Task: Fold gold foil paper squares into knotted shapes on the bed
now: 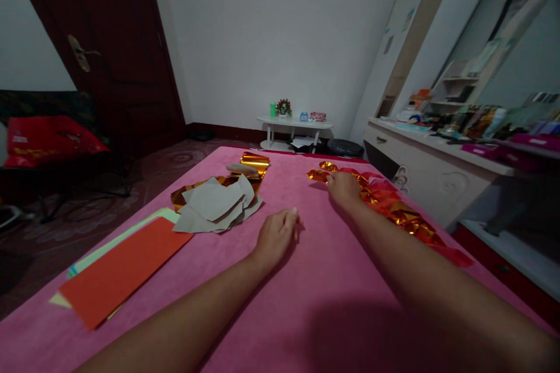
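Pink-covered worktop (315,262) is carrying gold foil piece (317,175), right of centre. Probably handling light, slippery, tear-prone; edge pinch suits. Right hand (344,187) is pinching it, fingers closed; left hand (275,234) is resting curled, apparently empty. Red-and-gold heap (406,218) is trailing rightward; grey paper scraps (216,204) are lying left.

On a pink cloth (324,268), the right hand (345,188) grips a piece of gold foil (317,175) beside crumpled red and gold pieces (406,220) along the right. The left hand (275,237), loosely curled, is near the middle. To its left lie grey paper pieces (214,203), with a gold roll (255,160) farther off and an orange sheet (126,268) nearer; at the far wall, a white table (294,123)
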### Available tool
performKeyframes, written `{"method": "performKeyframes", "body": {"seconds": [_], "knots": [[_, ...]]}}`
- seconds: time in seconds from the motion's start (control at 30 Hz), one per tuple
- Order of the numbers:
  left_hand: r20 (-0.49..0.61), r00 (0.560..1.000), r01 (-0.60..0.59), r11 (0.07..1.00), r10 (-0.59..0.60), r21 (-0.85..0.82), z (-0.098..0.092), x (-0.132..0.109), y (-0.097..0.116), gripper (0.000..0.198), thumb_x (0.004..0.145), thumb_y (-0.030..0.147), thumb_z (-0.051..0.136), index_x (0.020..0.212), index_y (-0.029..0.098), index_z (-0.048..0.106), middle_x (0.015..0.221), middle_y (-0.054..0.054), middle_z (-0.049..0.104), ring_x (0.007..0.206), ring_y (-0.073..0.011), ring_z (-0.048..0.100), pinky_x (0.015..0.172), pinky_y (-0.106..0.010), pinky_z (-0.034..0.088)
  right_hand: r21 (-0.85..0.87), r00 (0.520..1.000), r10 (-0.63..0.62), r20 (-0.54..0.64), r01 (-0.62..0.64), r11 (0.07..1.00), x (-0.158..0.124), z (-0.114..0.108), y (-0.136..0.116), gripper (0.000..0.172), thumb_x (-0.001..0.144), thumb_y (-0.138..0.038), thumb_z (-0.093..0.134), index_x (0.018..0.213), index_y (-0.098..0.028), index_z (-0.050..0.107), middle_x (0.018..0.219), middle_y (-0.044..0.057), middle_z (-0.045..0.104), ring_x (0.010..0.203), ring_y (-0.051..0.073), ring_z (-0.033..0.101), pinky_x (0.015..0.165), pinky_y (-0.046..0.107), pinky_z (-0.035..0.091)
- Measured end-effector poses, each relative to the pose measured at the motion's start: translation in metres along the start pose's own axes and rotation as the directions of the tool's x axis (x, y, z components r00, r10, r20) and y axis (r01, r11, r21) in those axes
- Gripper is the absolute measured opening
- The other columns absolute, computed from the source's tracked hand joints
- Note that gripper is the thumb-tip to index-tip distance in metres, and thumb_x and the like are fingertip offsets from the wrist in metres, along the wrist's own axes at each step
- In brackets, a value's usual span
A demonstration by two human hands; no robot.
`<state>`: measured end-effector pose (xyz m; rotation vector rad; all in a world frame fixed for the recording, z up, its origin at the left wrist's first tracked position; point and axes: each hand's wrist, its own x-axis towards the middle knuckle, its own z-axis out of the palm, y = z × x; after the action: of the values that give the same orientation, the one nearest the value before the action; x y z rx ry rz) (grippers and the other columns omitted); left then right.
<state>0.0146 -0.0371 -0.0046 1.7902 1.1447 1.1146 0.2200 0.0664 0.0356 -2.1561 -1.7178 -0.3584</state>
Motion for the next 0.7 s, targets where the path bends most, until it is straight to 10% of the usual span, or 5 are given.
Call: {"method": "performKeyframes", "body": {"seconds": [0.37,0.7], "knots": [[0.045,0.997,0.064,0.990,-0.070,0.123,0.006,0.007,-0.004,0.060,0.090,0.056,0.023,0.074,0.020,0.068,0.066,-0.004,0.066,0.068,-0.0181,0.061,0.065,-0.027,0.041,-0.188,0.989,0.118,0.088,-0.100,0.977,0.086,0.047,0.026,0.029,0.087,-0.020,0.048,0.102,-0.008,0.069,0.099,0.023,0.066,0.096,0.030,0.063,0.072,0.035,0.044],[0.081,0.996,0.016,0.976,-0.035,0.219,0.005,0.005,0.000,0.052,0.090,0.051,0.031,0.069,0.021,0.067,0.069,-0.002,0.069,0.066,-0.0170,0.061,0.056,-0.025,0.034,-0.062,0.995,0.100,0.013,-0.099,0.993,0.059,0.040,0.017,0.034,0.086,-0.033,0.050,0.111,-0.016,0.065,0.102,0.017,0.068,0.096,0.027,0.062,0.074,0.034,0.042]]}}
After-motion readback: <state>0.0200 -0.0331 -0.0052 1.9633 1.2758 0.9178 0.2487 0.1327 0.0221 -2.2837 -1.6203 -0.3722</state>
